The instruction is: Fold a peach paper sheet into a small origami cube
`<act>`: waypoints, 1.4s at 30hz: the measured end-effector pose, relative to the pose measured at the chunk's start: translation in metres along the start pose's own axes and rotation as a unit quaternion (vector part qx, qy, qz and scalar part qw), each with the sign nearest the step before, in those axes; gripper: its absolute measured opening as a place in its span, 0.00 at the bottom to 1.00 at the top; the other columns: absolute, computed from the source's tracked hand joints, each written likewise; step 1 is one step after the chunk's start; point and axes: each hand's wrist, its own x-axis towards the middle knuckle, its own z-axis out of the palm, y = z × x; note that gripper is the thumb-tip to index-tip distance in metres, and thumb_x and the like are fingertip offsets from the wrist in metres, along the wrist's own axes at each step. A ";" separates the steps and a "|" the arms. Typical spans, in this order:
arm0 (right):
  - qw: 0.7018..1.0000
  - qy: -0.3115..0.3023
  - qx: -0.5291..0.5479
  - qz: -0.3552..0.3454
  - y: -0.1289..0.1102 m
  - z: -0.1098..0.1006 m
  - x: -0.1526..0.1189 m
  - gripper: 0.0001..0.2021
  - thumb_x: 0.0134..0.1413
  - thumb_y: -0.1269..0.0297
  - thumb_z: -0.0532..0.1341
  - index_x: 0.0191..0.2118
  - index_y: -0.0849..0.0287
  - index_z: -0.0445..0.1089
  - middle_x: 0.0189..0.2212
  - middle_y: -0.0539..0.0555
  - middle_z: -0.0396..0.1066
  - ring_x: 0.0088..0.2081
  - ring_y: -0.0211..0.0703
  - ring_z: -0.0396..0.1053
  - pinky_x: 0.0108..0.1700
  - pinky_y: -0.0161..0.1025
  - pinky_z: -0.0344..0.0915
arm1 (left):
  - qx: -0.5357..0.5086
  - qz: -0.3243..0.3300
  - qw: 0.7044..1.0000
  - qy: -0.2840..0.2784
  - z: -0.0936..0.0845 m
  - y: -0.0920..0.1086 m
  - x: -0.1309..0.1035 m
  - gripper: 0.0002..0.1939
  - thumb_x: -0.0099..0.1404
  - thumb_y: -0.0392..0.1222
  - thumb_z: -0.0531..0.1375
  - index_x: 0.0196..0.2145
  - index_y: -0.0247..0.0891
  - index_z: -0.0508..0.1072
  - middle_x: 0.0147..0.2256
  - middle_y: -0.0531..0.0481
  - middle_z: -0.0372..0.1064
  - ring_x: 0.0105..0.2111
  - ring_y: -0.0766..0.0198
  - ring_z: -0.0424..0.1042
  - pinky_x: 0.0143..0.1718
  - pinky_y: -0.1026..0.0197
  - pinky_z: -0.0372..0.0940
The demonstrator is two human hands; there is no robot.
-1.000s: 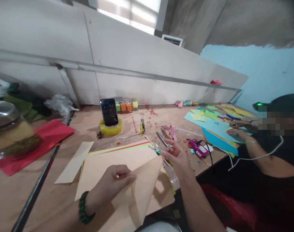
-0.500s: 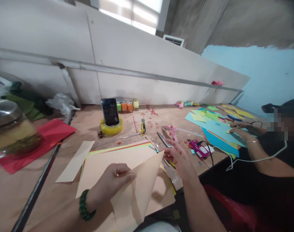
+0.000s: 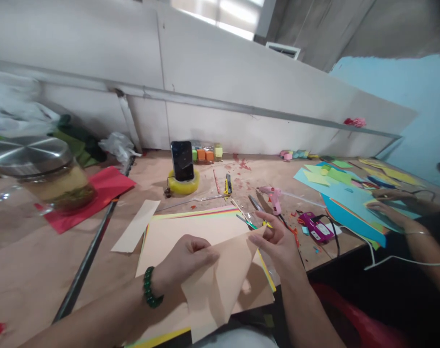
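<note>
- One peach sheet [image 3: 221, 282], lifted and bent over one paper stack [image 3: 179, 229] on the worktop [image 3: 20, 270].
- My left hand [image 3: 185, 258] — thumb and fingertips pinched on its edge, one green bracelet [image 3: 150, 289] at the wrist.
- My right hand [image 3: 282, 245] — thumb and fingers closed on its far corner.
- One pale strip [image 3: 137, 226], left of the stack.
- Beyond: one phone [image 3: 182, 159] upright in one yellow roll [image 3: 183, 186], one cutter [image 3: 228, 184], one pink glue gun [image 3: 275, 197].
- Far right, one person's two hands [image 3: 388, 212] over blue paper [image 3: 350, 195].
</note>
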 end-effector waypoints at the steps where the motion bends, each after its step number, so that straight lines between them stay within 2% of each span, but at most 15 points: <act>1: 1.000 -0.001 -0.002 0.003 0.000 0.000 0.000 0.31 0.33 0.58 0.75 0.47 0.59 0.69 0.17 0.44 0.68 0.21 0.35 0.65 0.26 0.32 0.63 | -0.005 -0.003 1.000 0.002 0.000 0.000 0.000 0.21 0.49 0.59 0.60 0.20 0.36 0.66 0.18 0.55 0.58 0.19 0.69 0.56 0.19 0.67 0.49; 9: 1.000 0.014 -0.005 -0.021 0.006 -0.001 -0.001 0.32 0.34 0.58 0.75 0.49 0.59 0.68 0.17 0.43 0.67 0.20 0.34 0.65 0.25 0.31 0.62 | -0.019 0.015 1.000 -0.001 -0.001 0.001 0.001 0.22 0.49 0.60 0.62 0.19 0.36 0.66 0.17 0.56 0.58 0.19 0.70 0.55 0.19 0.67 0.49; 15: 1.000 -0.015 -0.014 -0.004 0.001 -0.003 -0.003 0.32 0.37 0.60 0.75 0.51 0.58 0.65 0.22 0.46 0.72 0.25 0.38 0.70 0.29 0.34 0.67 | 0.000 0.024 1.000 -0.009 -0.003 0.000 0.001 0.23 0.51 0.60 0.61 0.19 0.36 0.65 0.17 0.57 0.56 0.19 0.70 0.54 0.18 0.67 0.48; 22: 1.000 -0.005 -0.025 -0.014 0.004 -0.004 -0.001 0.31 0.38 0.60 0.74 0.50 0.59 0.67 0.18 0.42 0.66 0.21 0.35 0.66 0.27 0.33 0.65 | 0.025 0.037 0.999 -0.017 -0.005 0.008 -0.001 0.22 0.51 0.59 0.60 0.19 0.35 0.67 0.18 0.55 0.58 0.20 0.69 0.55 0.20 0.66 0.50; 26: 0.999 0.009 -0.014 -0.029 0.001 -0.006 0.004 0.28 0.39 0.59 0.73 0.49 0.59 0.68 0.17 0.41 0.63 0.21 0.33 0.63 0.27 0.33 0.63 | 0.057 0.046 0.997 -0.021 -0.008 0.007 0.000 0.22 0.52 0.58 0.59 0.18 0.35 0.65 0.18 0.56 0.54 0.21 0.70 0.52 0.21 0.66 0.47; 35: 1.000 0.004 -0.013 -0.026 -0.001 -0.014 0.005 0.28 0.39 0.60 0.73 0.49 0.58 0.67 0.21 0.46 0.71 0.24 0.37 0.69 0.31 0.36 0.66 | 0.073 0.059 0.995 -0.041 -0.013 0.003 0.005 0.22 0.53 0.58 0.58 0.17 0.37 0.60 0.19 0.57 0.49 0.22 0.70 0.48 0.23 0.64 0.45; 42: 0.998 0.014 -0.038 -0.044 0.000 -0.013 0.004 0.28 0.38 0.58 0.73 0.48 0.57 0.69 0.19 0.46 0.71 0.23 0.39 0.69 0.29 0.37 0.66 | 0.091 0.063 0.993 -0.034 -0.014 0.006 0.005 0.20 0.52 0.56 0.58 0.16 0.38 0.59 0.18 0.57 0.49 0.22 0.69 0.49 0.23 0.64 0.45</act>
